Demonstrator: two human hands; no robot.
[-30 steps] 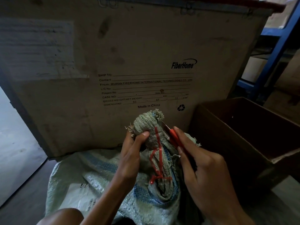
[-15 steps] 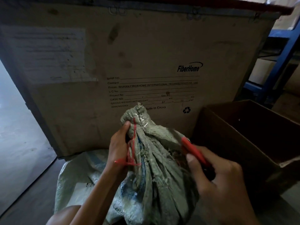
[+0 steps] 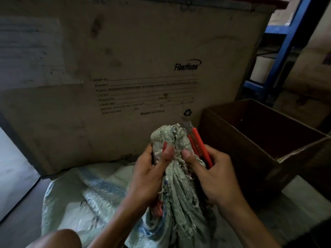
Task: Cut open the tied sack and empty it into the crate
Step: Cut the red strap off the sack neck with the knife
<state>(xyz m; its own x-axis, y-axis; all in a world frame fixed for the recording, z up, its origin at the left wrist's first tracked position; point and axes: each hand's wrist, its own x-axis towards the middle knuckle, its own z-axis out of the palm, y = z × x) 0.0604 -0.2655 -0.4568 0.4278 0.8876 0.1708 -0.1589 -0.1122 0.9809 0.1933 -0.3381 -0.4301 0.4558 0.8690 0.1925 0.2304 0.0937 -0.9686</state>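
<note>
A grey-green woven sack (image 3: 179, 197) stands in front of me with its bunched neck (image 3: 168, 136) pointing up. My left hand (image 3: 152, 169) grips the neck from the left, thumb pressed on the fabric, with a red string (image 3: 164, 145) under its fingers and more red string lower down by the wrist. My right hand (image 3: 213, 174) holds the neck from the right, thumb on the cloth, and clamps a red-handled cutter (image 3: 198, 144) whose blade pokes up beside the neck. An open brown crate (image 3: 268, 140) sits to the right.
A tall cardboard shipping box (image 3: 125, 77) stands right behind the sack. A second whitish woven sack (image 3: 86, 194) lies flat at the lower left. A blue metal rack (image 3: 286, 43) rises at the far right. My knee (image 3: 59, 238) shows at the bottom edge.
My right hand came back up from the sack's side to its neck, cutter now pointing up. The red string has slipped loose and hangs by my left hand.
</note>
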